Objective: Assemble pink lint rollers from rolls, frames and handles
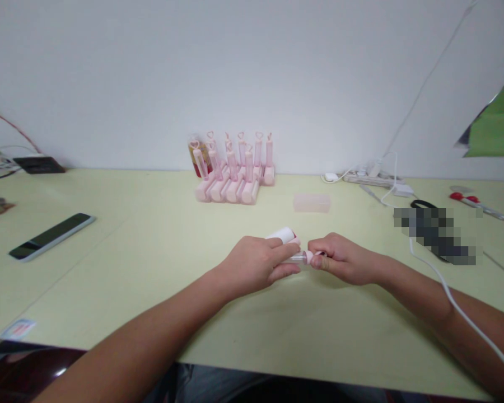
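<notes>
My left hand [256,263] is closed around a small pink lint roller [284,235], whose white roll sticks out above my fingers. My right hand [340,258] pinches the roller's clear and pink handle end [304,257], and the two hands almost touch over the pale yellow table [151,268]. At the back by the wall stands a cluster of several more pink lint rollers [235,168] with heart-shaped handle tops. A translucent pink cover [312,202] lies on the table between that cluster and my hands.
A phone [50,236] lies face up at the left. A power strip with white cables [373,178] sits at the back right; one white cable [453,299] crosses my right forearm. Black-handled scissors [424,206] and a red-handled tool [472,202] lie at the right.
</notes>
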A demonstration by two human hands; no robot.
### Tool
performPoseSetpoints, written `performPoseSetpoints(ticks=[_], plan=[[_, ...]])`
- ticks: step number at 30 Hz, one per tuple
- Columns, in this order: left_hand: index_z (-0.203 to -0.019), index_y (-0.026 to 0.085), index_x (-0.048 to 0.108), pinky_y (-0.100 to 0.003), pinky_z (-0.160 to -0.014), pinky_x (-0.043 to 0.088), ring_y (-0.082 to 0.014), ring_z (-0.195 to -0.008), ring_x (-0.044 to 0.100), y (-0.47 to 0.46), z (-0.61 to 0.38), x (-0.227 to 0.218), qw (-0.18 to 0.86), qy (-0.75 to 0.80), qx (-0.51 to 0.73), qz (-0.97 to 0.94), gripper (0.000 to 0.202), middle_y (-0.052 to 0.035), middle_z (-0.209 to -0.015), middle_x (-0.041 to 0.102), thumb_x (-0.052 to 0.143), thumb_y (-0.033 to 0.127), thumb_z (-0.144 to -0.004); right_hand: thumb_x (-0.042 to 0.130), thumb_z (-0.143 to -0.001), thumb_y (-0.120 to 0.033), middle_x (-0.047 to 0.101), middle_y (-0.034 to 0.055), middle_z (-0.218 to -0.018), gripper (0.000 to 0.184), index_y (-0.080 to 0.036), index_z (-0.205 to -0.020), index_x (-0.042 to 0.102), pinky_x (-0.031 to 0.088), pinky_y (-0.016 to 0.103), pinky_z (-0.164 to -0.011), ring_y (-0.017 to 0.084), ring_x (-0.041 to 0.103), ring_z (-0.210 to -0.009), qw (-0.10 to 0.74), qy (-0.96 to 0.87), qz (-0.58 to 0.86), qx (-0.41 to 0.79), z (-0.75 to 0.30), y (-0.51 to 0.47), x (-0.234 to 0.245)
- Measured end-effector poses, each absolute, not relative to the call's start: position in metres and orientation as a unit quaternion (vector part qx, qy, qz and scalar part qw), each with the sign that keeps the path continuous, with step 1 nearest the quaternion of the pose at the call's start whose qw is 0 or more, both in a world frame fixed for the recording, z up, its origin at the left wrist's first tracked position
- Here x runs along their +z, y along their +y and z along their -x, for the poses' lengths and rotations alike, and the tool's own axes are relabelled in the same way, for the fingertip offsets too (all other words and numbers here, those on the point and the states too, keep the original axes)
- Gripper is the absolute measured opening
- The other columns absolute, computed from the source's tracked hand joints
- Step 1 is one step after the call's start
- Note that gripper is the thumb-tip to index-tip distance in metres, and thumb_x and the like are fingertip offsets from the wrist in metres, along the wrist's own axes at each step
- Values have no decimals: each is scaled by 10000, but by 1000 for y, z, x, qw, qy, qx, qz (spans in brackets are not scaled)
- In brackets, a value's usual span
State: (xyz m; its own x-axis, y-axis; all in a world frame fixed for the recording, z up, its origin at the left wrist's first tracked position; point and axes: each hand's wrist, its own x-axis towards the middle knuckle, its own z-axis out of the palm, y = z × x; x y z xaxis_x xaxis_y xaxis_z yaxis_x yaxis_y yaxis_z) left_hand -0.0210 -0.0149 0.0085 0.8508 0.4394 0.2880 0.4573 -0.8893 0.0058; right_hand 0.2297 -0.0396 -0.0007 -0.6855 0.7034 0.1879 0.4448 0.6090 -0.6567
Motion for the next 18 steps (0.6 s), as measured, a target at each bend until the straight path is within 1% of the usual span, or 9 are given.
performPoseSetpoints(ticks=[6,10,12,14,18], plan=[[-1305,241,555,-244,-574,417,-159,-691,655,-17,20,10,45,-228,-119,965,449,-20,-849,683,389,513,-988,433,-995,-432,412,-52,-604,371,-181,-725,473,262,232,-535,90,363,-525,194,-877,333,287,-227,-40,-2],[-1298,246,558,-251,-578,423,-163,-700,661,-15,20,11,52,-235,-126,962,454,-25,-887,693,365,520,-993,453,-983,-468,420,-52,-602,403,-175,-705,469,274,222,-525,83,356,-532,241,-843,340,339,-225,-39,-7],[-1287,249,566,-252,-576,423,-166,-709,666,-14,20,10,55,-240,-133,960,452,-26,-900,696,365,525,-991,463,-972,-499,426,-55,-573,420,-178,-702,467,279,215,-494,78,359,-504,247,-812,347,399,-225,-38,-10],[-1270,251,577,-253,-566,415,-166,-708,667,-14,19,9,59,-242,-139,958,450,-23,-894,696,368,531,-988,484,-953,-535,411,-71,-520,425,-185,-713,466,283,205,-440,73,351,-441,246,-756,360,488,-225,-39,-12],[-1239,242,594,-248,-548,390,-156,-692,656,-14,16,6,76,-245,-151,955,440,-24,-871,690,373,527,-988,550,-902,-583,296,-123,-443,437,-206,-709,440,285,187,-339,58,234,-342,241,-572,360,697,-224,-38,-19]])
